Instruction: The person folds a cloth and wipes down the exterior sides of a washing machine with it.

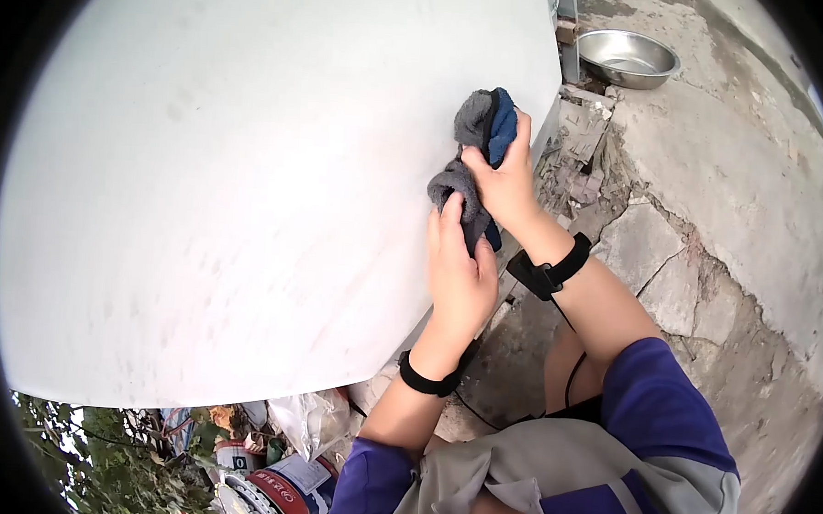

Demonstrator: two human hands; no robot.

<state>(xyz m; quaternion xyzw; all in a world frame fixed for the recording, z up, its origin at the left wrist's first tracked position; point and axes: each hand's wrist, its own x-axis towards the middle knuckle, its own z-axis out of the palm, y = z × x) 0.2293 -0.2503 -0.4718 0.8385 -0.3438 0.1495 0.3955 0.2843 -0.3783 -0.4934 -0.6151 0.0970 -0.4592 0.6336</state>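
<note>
A grey and blue cloth point(473, 122) is bunched up between my two hands, above the right edge of a large white surface point(240, 176). My left hand point(460, 273) grips the lower end of the cloth, its fingers curled over the grey side. Higher up and to the right, my right hand point(505, 183) holds the upper part, with the thumb in front and the fingers wrapped behind the blue side. Faint smudges and streaks mark the white surface. Whether the cloth touches that surface, I cannot tell. Black straps circle both wrists.
A metal basin point(629, 58) sits on the cracked concrete ground point(736, 179) at the upper right. Below the white surface's lower edge are a clear plastic bag point(311, 420), a red and white paint bucket point(293, 491) and leafy plants point(113, 460). Broken slabs point(646, 253) lie to the right.
</note>
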